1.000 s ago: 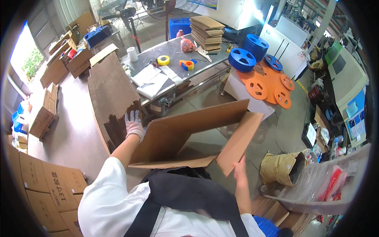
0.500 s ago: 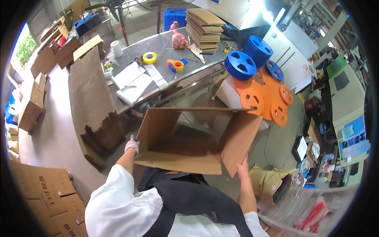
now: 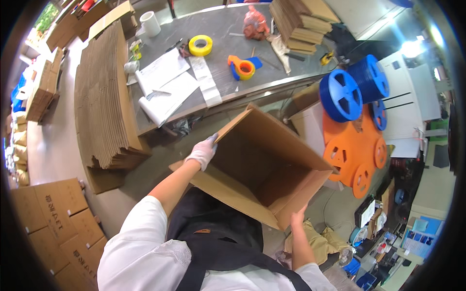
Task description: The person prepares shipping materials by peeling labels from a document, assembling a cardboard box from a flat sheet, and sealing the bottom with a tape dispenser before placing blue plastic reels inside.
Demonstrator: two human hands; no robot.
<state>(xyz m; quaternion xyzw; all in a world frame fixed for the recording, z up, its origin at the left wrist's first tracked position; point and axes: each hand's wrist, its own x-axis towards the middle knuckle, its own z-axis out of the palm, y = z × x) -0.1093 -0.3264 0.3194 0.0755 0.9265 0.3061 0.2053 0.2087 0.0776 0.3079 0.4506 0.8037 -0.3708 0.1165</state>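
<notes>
A pale glove (image 3: 198, 158) with greyish fingers covers the left hand (image 3: 204, 151). Up the arm from that hand is a short-sleeved white shirt (image 3: 138, 225); nearer the body, a black apron (image 3: 218, 250) bears a small brown tag (image 3: 202, 231).

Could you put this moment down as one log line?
Left hand: gloved, holding open cardboard box | Right hand: bare, holding same box | Nearby: grey table, yellow tape roll, blue reels
</notes>
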